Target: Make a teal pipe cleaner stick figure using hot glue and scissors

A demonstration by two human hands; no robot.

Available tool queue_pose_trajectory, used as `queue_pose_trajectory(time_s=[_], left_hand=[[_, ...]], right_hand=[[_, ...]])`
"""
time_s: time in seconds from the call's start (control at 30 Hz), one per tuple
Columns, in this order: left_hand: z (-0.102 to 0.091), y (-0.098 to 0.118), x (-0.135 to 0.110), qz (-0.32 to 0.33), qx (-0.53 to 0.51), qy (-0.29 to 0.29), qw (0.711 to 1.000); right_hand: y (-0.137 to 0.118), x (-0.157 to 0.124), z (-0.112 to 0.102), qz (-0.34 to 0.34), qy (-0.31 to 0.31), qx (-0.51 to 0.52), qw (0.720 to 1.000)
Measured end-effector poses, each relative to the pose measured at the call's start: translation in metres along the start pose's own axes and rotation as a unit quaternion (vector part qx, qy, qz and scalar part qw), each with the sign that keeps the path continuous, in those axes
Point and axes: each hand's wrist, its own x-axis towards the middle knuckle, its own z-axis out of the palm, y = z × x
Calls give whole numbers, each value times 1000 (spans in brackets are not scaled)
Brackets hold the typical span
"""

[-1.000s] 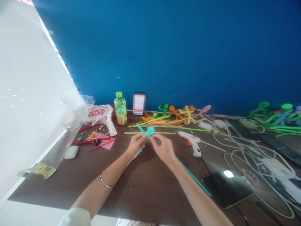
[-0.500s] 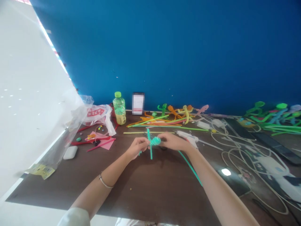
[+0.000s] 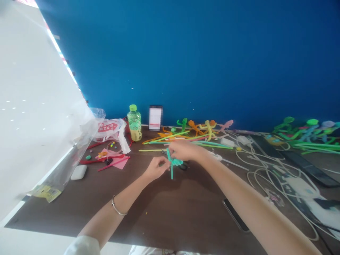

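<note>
And here's a deep blue wall (image 3: pixel 186 60) filling twelve o'clock, rising straight behind a dark brown wooden worktop (image 3: pixel 186 219) at six o'clock! Over at nine o'clock, a big white panel (image 3: pixel 34 88) cuts in, a bright strip of light (image 3: pixel 54 44) running along its edge.

Thin silver bangle (image 3: pixel 117 206) on left arm (image 3: pixel 130 191) (seemingly plain); white sleeve (image 3: pixel 82 247) at left elbow.

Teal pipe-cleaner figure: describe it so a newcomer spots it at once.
On the dark wooden table below the blue wall, look between the left hand and right hand. The teal pipe-cleaner figure is there: unlike the orange and yellow figures by the wall, it is held.
</note>
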Motion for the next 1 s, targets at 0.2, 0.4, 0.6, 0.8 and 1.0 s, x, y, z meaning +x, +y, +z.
queue_pose_trajectory(time_s=[0.2, 0.4, 0.6, 0.8, 1.0], left_hand=[[4, -4, 1, 10, -34, 147, 989], [11, -9, 0, -63, -290, 172, 939], [14, -6, 1, -123, -446, 126, 877], [10, -5, -1, -164, -543, 64, 821], [5, -3, 1, -167, -465, 51, 868]], right_hand=[[-37, -5, 29, 92, 177, -65, 978], [-53, -12, 87, 137, 293, -4, 946], [-36, -14, 133, 52, 454, -9, 889], [-18, -13, 148, 78, 480, 98, 868], [8, -13, 111, 98, 411, 230, 877]])
